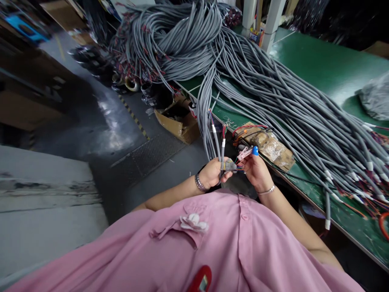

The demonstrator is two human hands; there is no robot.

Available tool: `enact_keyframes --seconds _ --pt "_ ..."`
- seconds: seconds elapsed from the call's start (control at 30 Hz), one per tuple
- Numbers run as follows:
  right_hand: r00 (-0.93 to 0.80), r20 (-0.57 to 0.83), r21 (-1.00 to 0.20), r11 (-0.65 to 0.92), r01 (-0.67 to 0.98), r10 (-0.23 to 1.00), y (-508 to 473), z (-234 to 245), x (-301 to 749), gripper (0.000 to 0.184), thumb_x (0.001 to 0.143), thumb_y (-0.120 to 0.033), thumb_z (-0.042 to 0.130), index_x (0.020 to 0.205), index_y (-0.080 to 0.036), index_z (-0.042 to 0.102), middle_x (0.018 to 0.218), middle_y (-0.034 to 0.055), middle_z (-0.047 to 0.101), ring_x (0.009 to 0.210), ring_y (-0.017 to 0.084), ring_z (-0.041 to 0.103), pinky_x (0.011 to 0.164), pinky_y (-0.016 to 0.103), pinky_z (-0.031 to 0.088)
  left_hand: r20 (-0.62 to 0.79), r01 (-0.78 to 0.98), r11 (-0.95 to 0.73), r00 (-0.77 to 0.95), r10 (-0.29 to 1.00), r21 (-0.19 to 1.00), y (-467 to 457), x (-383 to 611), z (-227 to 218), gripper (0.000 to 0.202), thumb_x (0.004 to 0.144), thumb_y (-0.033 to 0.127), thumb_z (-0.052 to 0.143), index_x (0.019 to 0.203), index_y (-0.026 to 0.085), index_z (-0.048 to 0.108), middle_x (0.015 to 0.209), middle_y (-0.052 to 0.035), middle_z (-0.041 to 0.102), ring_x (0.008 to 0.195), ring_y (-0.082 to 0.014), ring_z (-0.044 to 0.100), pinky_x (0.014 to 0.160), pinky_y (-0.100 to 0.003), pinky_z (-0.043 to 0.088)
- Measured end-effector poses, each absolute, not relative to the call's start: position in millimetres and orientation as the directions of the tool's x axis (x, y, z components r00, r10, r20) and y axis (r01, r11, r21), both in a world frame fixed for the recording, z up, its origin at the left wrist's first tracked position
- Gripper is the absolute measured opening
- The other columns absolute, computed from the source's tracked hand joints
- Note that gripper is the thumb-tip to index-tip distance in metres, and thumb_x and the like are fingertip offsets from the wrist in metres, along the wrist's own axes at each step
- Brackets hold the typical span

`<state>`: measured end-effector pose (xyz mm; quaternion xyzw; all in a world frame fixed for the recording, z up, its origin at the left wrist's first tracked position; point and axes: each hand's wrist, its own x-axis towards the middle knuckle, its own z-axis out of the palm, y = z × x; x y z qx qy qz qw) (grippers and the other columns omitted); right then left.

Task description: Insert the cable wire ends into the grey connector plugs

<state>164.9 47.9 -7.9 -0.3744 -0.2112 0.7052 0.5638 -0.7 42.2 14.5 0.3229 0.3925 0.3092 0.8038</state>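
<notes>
In front of the pink shirt, my left hand [211, 173] is closed round a grey cable [223, 152]. Its thumb looks wrapped in worn grey tape [228, 165]. Thin coloured wires [239, 166] fan out from that grip towards my right hand [257, 172], whose fingers are pinched on them. A blue cover [255, 151] sits on a right-hand digit. Beside it is a small pink piece that looks like a clip [244, 153]; whether my fingers hold it, I cannot tell. Two cable ends with white sleeves [214, 129] and bare coloured wires stand up by my left hand.
A large heap of grey cables [273, 89] covers much of the green table [316, 61]. A taped cardboard piece [270, 148] lies at the table edge. An open cardboard box [179, 127] is on the floor to the left. A plastic bag [377, 97] lies at the right.
</notes>
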Motion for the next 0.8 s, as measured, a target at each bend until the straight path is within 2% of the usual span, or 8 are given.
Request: enact_keyframes --seconds 0.3,0.47,0.63,0.8 --pt "-0.032 -0.338 -0.672 -0.264 -0.692 0.941 50.7 -9.9 161.0 0.039 0.070 -0.059 0.073 0.081 -0.022 0.068 0.084 0.0018 0.069 0.074 0.015 0.061 0.065 0.027 0.051 -0.456 -0.263 0.620 0.482 0.748 0.739 45.8 2.5 6.3 0.018 0.067 0.029 0.067 0.069 0.013 0.057 0.045 -0.0002 0.053 0.033 -0.0073 0.041 0.031 -0.018 0.025" --pt "-0.092 -0.328 -0.610 -0.285 -0.739 0.940 48.6 -11.2 161.6 0.040 0.072 -0.060 0.070 0.083 -0.022 0.067 0.082 0.0002 0.069 0.070 0.012 0.061 0.060 0.023 0.049 -0.459 -0.250 0.611 0.468 0.755 0.751 44.0 2.4 4.9 0.018 0.067 0.029 0.067 0.068 0.014 0.056 0.045 -0.0001 0.053 0.034 -0.0073 0.041 0.031 -0.017 0.025" --pt "-0.184 -0.317 -0.595 -0.346 -0.725 0.930 45.5 -13.7 166.6 0.050 0.074 -0.068 0.061 0.082 -0.020 0.067 0.082 0.0032 0.069 0.068 0.012 0.061 0.060 0.024 0.050 -0.420 -0.287 0.561 0.428 0.800 0.776 33.4 0.3 6.9 0.025 0.066 0.034 0.072 0.070 0.014 0.057 0.048 0.0009 0.054 0.036 -0.0072 0.044 0.032 -0.017 0.028" --pt "-0.089 -0.284 -0.687 -0.267 -0.675 0.955 45.1 -9.8 167.7 0.031 0.079 -0.050 0.069 0.088 -0.020 0.068 0.079 0.0006 0.068 0.065 0.010 0.058 0.058 0.021 0.049 -0.366 -0.297 0.475 0.355 0.861 0.828 22.1 2.3 11.4 0.030 0.069 0.041 0.072 0.071 0.015 0.056 0.049 0.0009 0.057 0.035 -0.0077 0.044 0.033 -0.018 0.032"
